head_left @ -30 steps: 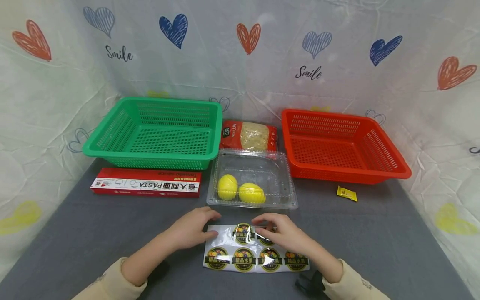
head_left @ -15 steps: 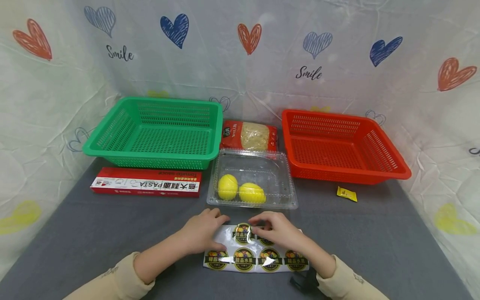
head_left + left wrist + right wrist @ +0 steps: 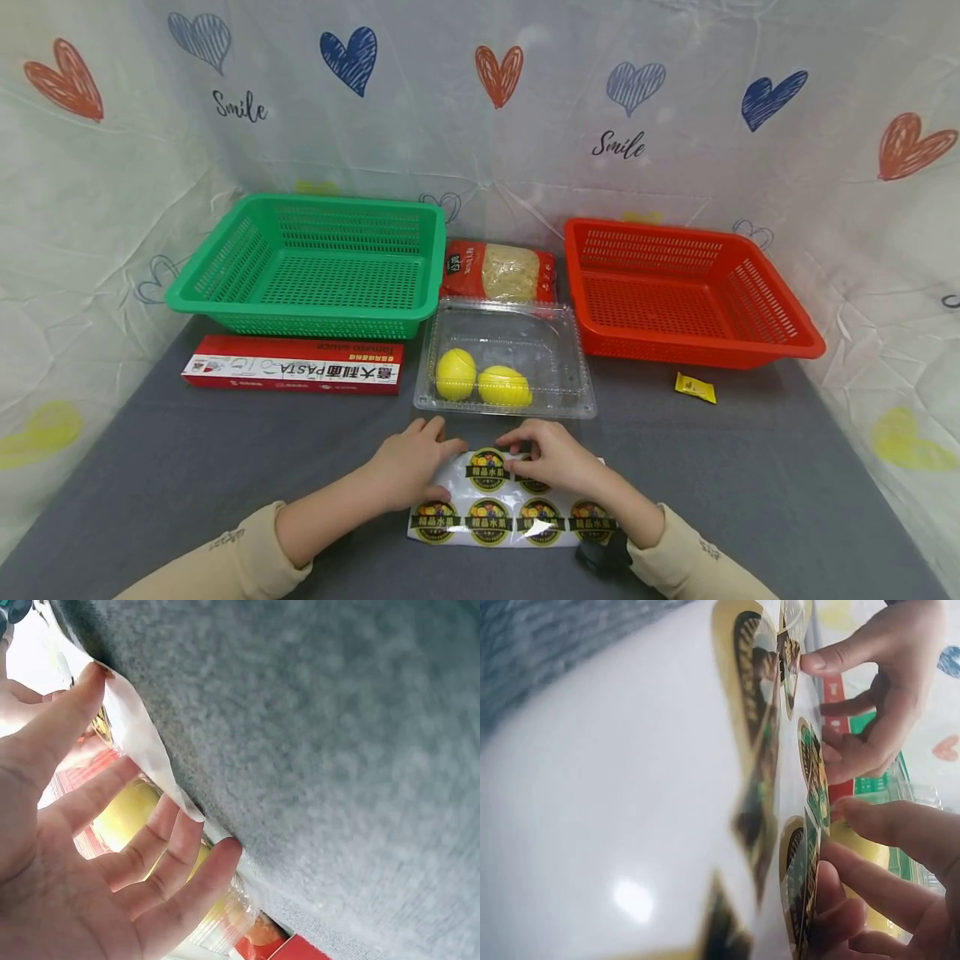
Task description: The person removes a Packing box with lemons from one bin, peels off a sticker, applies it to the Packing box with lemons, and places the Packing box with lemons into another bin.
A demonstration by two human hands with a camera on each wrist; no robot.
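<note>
A glossy sticker sheet (image 3: 517,521) with round fruit labels lies on the grey table near me. My left hand (image 3: 448,439) holds its upper left edge, which curls up off the table; in the left wrist view the thumb (image 3: 71,705) presses on that edge of the sheet (image 3: 142,746). My right hand (image 3: 508,447) pinches the rim of a top-row sticker (image 3: 487,468). In the right wrist view its fingertips (image 3: 870,825) sit at the sheet's (image 3: 630,825) far edge.
Just beyond the hands stands a clear clamshell box (image 3: 577,392) holding two lemons (image 3: 455,373). Behind are a green basket (image 3: 225,267), a red basket (image 3: 787,308), a pasta bag (image 3: 501,271), a red pasta box (image 3: 292,365) and a small yellow packet (image 3: 694,387).
Both hands have drawn closer together over the top row. The sheet's upper left edge has lifted and curled, and the top sticker now sits more upright.
</note>
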